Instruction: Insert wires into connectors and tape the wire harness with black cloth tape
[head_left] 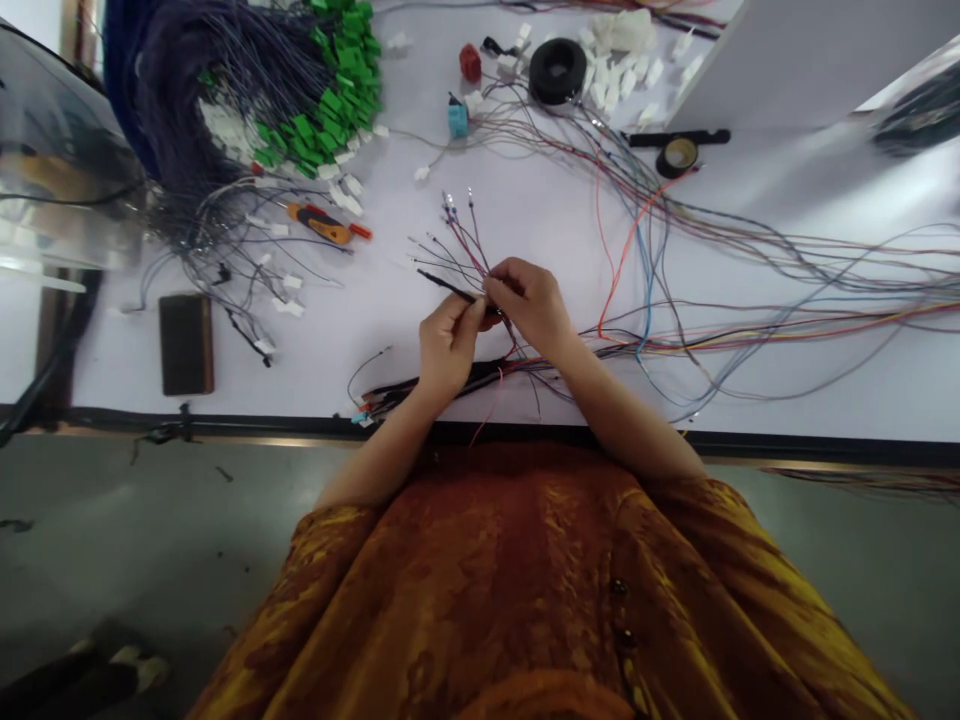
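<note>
Between my hands is a bunch of thin wires (474, 245) with small metal terminals on their far ends, fanned out past my fingers. My left hand (448, 345) is closed in a pinch on a black-sleeved wire (444, 283), which points up and to the left. Close against it, my right hand (529, 305) pinches the bunch of wires, its fingertips nearly touching the left thumb. A black-wrapped wire bundle (480, 376) lies on the table below both hands and runs on to the right as loose coloured wires (750, 345).
A coil of dark wires with green connectors (349, 90) lies at the upper left. Nearby are an orange-black screwdriver (321, 222) and a dark phone-like block (186, 344). Black tape (558, 70), a smaller tape roll (677, 157), a blue connector (457, 120) and a red connector (470, 63) lie farther back.
</note>
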